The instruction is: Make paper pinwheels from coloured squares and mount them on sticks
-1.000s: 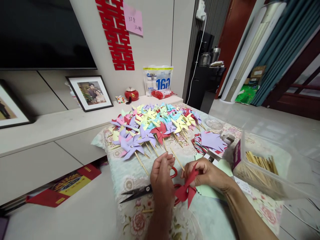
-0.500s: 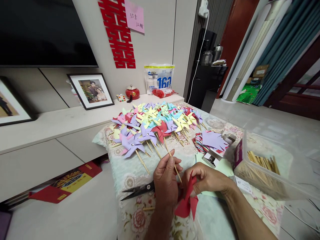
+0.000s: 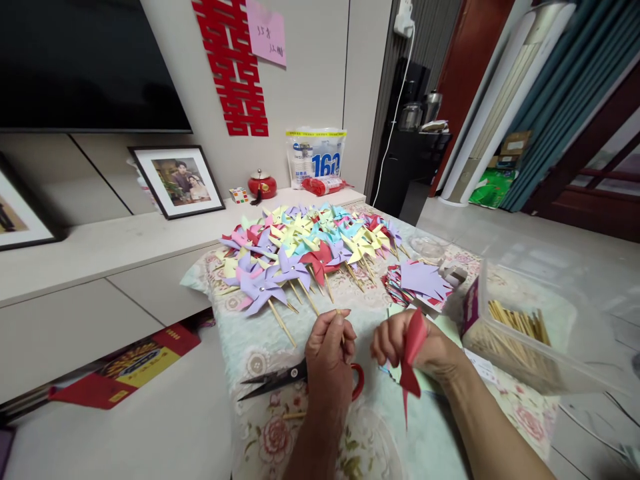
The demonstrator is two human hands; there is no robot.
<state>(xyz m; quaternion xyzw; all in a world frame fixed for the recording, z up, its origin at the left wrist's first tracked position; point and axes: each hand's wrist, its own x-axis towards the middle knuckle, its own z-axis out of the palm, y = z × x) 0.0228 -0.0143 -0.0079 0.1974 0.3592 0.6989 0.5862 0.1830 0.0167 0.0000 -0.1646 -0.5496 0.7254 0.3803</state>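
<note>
My left hand [image 3: 329,363] pinches a thin wooden stick [image 3: 339,313] upright between thumb and fingers, just above the scissors [image 3: 280,378] with red handles. My right hand [image 3: 411,347] grips a red paper pinwheel [image 3: 411,360], turned edge-on so its blades hang down past the wrist. The two hands are a short gap apart over the floral cloth [image 3: 270,433]. Beyond them lies a heap of finished pinwheels [image 3: 300,250] in purple, yellow, blue, pink and red, their sticks pointing toward me.
A stack of cut paper squares [image 3: 423,280] sits right of the heap. A clear plastic box [image 3: 515,333] of wooden sticks stands at the right. Behind are a low white cabinet [image 3: 100,267], a framed photo [image 3: 176,181] and a red booklet [image 3: 125,370] on the floor.
My left hand has lifted the stick and drawn it away from the pinwheel. My right hand has turned the red pinwheel edge-on and moved it right, uncovering the scissors' red handle.
</note>
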